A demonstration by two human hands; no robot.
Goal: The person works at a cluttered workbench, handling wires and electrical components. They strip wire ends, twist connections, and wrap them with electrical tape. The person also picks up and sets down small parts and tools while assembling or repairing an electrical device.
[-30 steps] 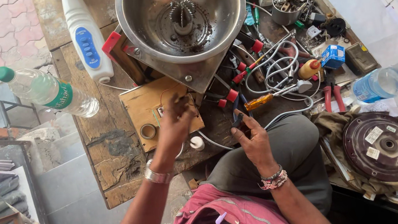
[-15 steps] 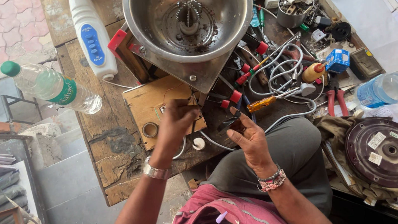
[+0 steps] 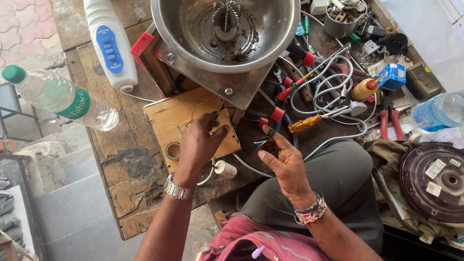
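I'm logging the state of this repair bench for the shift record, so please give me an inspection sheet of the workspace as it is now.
Surface: worn wooden bench, paint flaking, crowded.
Job's things: small wooden board with thin wires; steel bowl with a central spindle above it.
Clutter: screwdrivers, red pliers, a blue box, two plastic bottles, a white handheld device, a dark round disc on cloth.
Hands: left hand on the board, fingers pinching at the wires; right hand open beside it, whether it holds anything cannot be told.
Cables: white cables looped among the tools.
Surroundings: paved ground, metal stand, stacked boards.
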